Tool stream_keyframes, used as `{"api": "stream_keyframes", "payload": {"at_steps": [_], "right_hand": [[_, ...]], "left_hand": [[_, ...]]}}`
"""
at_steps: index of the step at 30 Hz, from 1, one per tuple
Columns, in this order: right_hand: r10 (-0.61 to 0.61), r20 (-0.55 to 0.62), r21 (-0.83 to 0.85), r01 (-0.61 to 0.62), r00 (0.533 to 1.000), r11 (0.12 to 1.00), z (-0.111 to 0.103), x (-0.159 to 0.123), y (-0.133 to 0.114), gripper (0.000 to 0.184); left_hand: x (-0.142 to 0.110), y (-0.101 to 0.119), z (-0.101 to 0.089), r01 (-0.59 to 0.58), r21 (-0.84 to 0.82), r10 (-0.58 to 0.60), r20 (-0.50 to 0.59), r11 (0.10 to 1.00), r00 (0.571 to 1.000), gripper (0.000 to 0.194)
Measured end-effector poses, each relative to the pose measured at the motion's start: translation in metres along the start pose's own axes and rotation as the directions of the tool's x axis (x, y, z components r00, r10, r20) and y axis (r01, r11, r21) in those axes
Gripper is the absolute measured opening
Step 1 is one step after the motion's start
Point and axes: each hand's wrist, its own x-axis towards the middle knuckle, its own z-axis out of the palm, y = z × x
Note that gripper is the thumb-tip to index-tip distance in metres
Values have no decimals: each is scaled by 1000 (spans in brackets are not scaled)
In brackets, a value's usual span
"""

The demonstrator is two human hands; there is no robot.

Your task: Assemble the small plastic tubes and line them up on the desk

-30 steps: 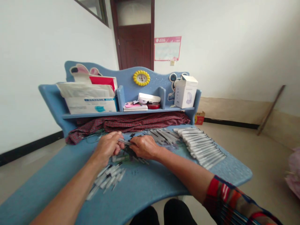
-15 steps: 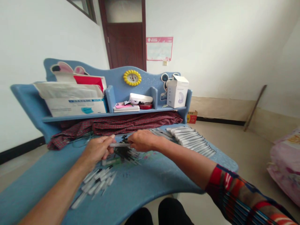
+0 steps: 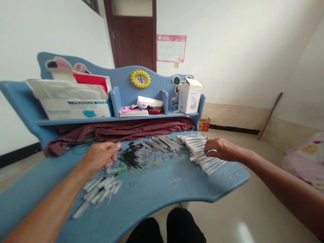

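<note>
On the blue desk (image 3: pixel 154 192), slim clear plastic tubes (image 3: pixel 199 152) lie fanned in a neat row at right, touched by the loosely curled fingers of the right hand (image 3: pixel 221 149), while the half-open left hand (image 3: pixel 100 157), pinching nothing, hovers beside a loose black-tipped heap (image 3: pixel 130 158).

Right hand (image 3: pixel 220 150) open, touching fanned row of white pen barrels (image 3: pixel 199 155) at right of frame; left hand (image 3: pixel 100 157) open, just beside black pen parts (image 3: pixel 129 158) on blue desk (image 3: pixel 162 189).

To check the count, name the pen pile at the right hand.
The neat fanned row by the right hand; the other piles lie jumbled.
</note>
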Motion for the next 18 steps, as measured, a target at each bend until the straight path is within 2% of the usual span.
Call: {"api": "stream_keyframes", "payload": {"at_steps": [5, 10, 13, 18], "right_hand": [[17, 13, -62, -16, 1000, 998, 14, -32, 15, 20], [32, 13, -152, -30, 999, 988, 22, -36, 16, 25], [41, 1, -151, -40, 999, 988, 27, -38, 20, 27], [57, -98, -159, -72, 994, 985, 37, -43, 28, 21]], "left_hand": [[-2, 6, 2, -30, 61, 29, 24, 998, 999, 43], [-6, 8, -1, -32, 93, 28, 41, 995, 999, 39], [-8, 9, -3, -22, 101, 18, 44, 995, 999, 37], [-10, 9, -5, -11, 87, 9, 22, 996, 1000, 33]]}}
